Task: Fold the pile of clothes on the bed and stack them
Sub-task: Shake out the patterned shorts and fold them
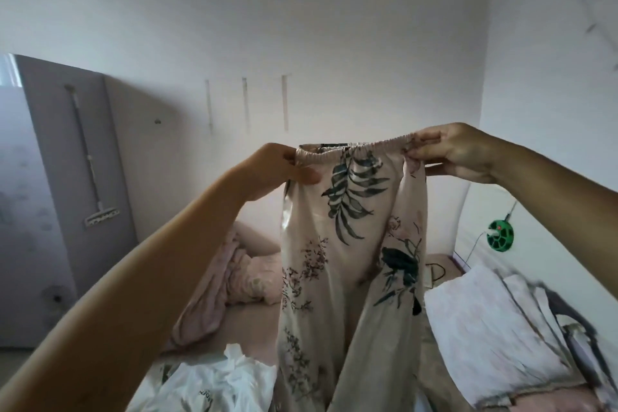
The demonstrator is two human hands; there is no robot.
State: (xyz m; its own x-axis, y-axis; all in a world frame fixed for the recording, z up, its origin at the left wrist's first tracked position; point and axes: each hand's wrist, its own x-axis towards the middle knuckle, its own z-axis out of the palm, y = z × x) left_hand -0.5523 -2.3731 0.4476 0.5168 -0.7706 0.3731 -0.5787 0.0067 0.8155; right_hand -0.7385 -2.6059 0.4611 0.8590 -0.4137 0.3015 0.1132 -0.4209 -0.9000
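Up in front of the white wall, both hands were holding a pair of shiny cream satin trousers with dark green leaf and small pinkish flower prints [337, 244] by the gathered elastic waistband [354, 149]. Left hand [284, 165] had the left end of that waistband pinched, thumb lying across the front of the fabric, fingers tucked behind. Right hand [451, 152] pinched the other end between thumb and curled fingers, so the band was stretched out pretty much level between them. Legs of the trousers hung straight down from there, splitting apart lower down and running out of the bottom of the shot, so couldn't tell if they touched the bed.

Under all that was the bed with a dusty pink sheet [247, 321]. Crumpled pale pink patterned cloth [234, 281] lay bunched up on it behind the left forearm. A white plastic bag with some print on it [217, 381] sat at the near edge, just left of the hanging trousers. On the right side there was a stack of folded white and pale pink textiles [495, 321], a bit blurry.

Grey wardrobe with a long vertical handle [77, 157] stood at the left, and a round green gadget with a cord [500, 235] was against the right wall
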